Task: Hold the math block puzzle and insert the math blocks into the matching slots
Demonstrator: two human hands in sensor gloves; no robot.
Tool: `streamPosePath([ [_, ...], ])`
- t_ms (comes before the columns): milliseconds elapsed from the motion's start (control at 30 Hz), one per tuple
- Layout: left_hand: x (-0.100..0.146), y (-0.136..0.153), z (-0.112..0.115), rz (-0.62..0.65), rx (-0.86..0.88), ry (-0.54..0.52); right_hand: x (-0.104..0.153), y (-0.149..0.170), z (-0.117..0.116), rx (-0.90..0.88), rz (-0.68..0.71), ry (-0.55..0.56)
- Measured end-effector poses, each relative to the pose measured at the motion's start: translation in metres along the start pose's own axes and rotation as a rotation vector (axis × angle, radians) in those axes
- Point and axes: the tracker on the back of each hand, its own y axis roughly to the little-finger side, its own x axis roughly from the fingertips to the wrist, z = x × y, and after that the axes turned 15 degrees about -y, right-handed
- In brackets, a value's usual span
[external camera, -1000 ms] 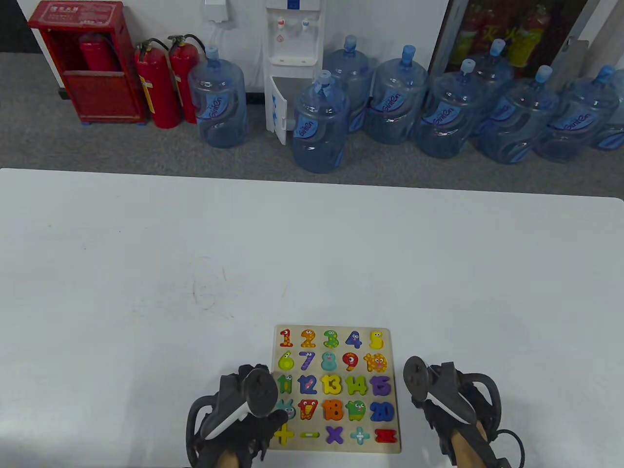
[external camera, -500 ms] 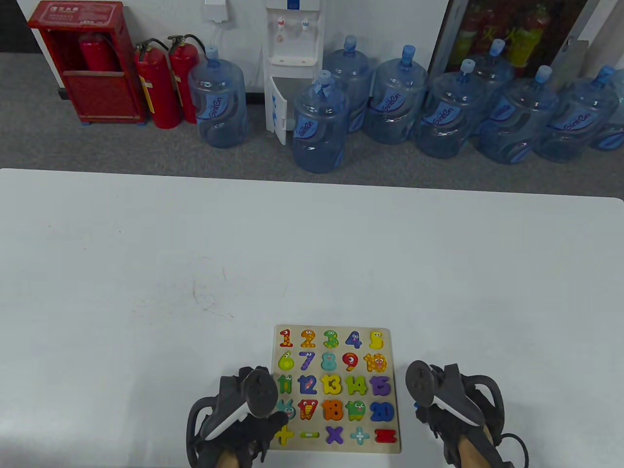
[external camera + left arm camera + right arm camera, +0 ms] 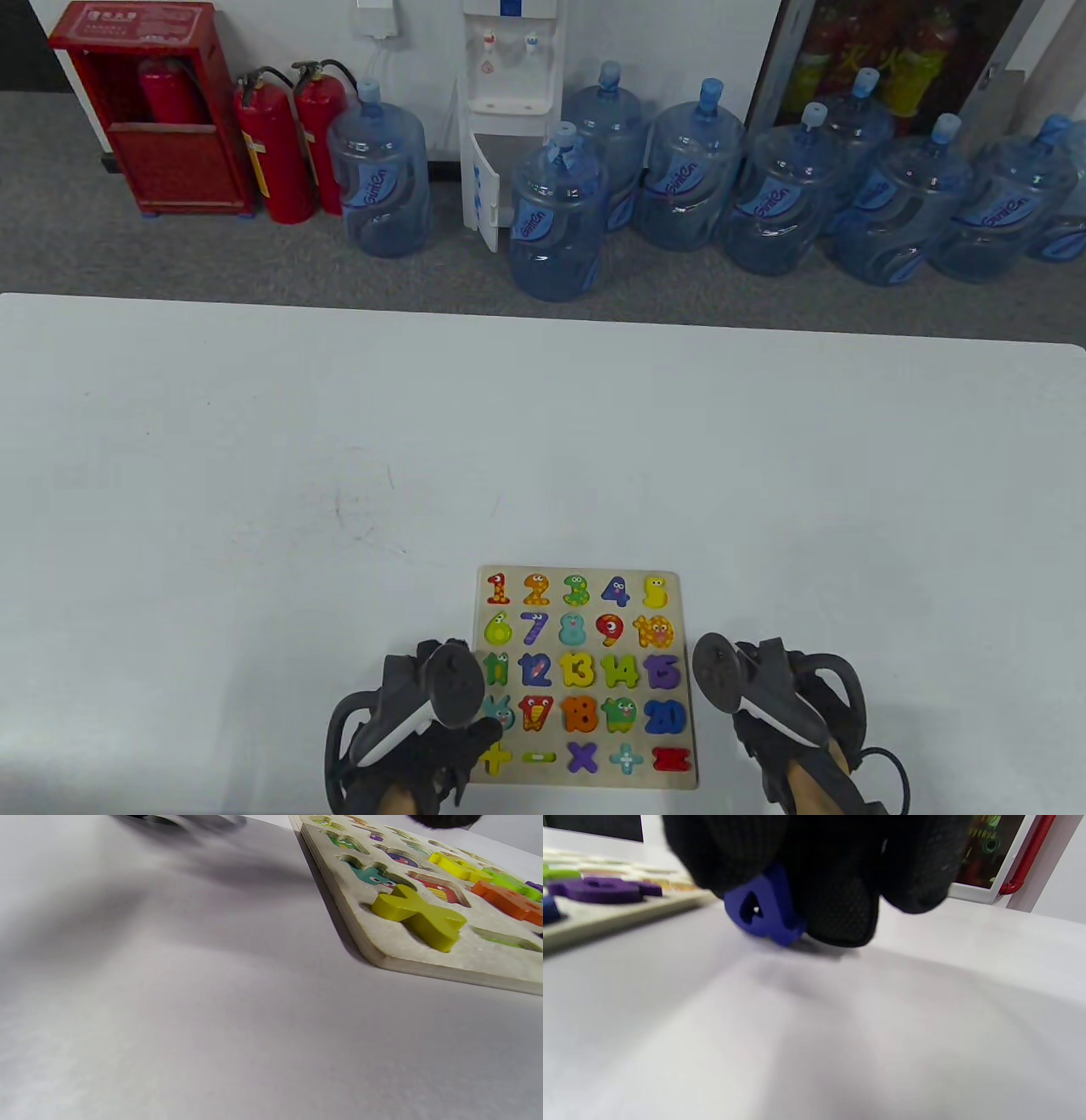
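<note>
At the near edge of the white bench lies the number puzzle board. The left hand rests on its corner at 7 o'clock, beside the yellow plus block; whether its fingers are closed I cannot tell. Just at 3 o'clock of the board, the right hand pinches a blue block that touches the bench.

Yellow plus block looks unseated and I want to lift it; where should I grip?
Probably pinch the yellow plus block across two opposite arms from above; it stands proud of its slot at the board's corner, side faces exposed.
</note>
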Motion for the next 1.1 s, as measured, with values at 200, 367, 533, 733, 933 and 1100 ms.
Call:
streamPosePath([
  [200,0.000,0.000,0.000,0.002,0.002,0.001,0.002,-0.002,0.001,-0.022,0.044,-0.034],
  [367,0.000,-0.001,0.000,0.002,0.000,0.004,-0.005,0.002,-0.004,-0.054,0.017,-0.034],
  [533,0.000,-0.001,0.000,0.001,0.001,0.007,-0.011,0.001,-0.010,0.015,-0.041,0.025],
  [733,0.000,-0.001,0.000,0.001,0.002,0.007,-0.011,-0.001,-0.011,0.048,-0.057,0.029],
  [933,0.000,-0.001,0.001,0.002,0.003,0.008,-0.001,-0.002,-0.003,0.037,-0.014,0.073],
  [1100,0.000,-0.001,0.001,0.003,0.001,0.009,-0.003,-0.008,-0.006,0.098,0.001,0.022],
])
